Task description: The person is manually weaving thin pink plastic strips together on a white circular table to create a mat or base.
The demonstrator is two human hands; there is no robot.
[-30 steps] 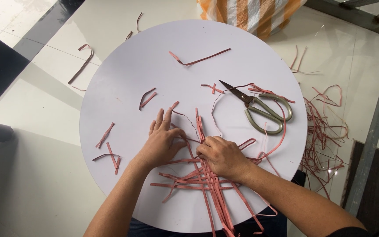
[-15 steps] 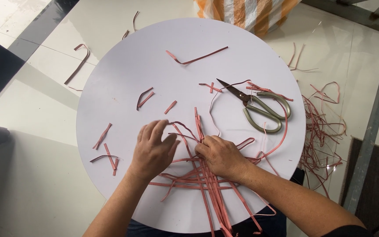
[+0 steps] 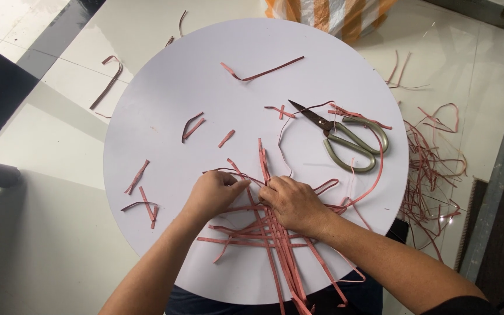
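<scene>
Since half a second ago, the left hand (image 3: 214, 195) has curled from spread fingers into a loose fist, its fingertips now pinching toward the strips where they cross. Both hands sit near the front edge of a round white tabletop (image 3: 164, 76), seen from above. That left hand looks closed on a thin pink strip, though the exact grip is hidden by the knuckles. Its partner, the right hand (image 3: 294, 204), lies palm down with fingers bent, pressing on the same crossing and seemingly holding strips beneath it. Between and below the hands lies a bundle of long pink strips (image 3: 269, 236), laid over one another in a rough lattice and running off the tabletop's near edge. Short pink offcuts (image 3: 192, 126) are scattered on the left half of the tabletop. Large metal scissors (image 3: 345, 140) rest well apart to the right, blades shut, with a strip draped across them. More loose strips (image 3: 433, 169) lie on the pale floor to the right. Doing this step well probably means pinning the crossing flat with one hand while the other feeds a single strip, keeping neighbours from slipping.
</scene>
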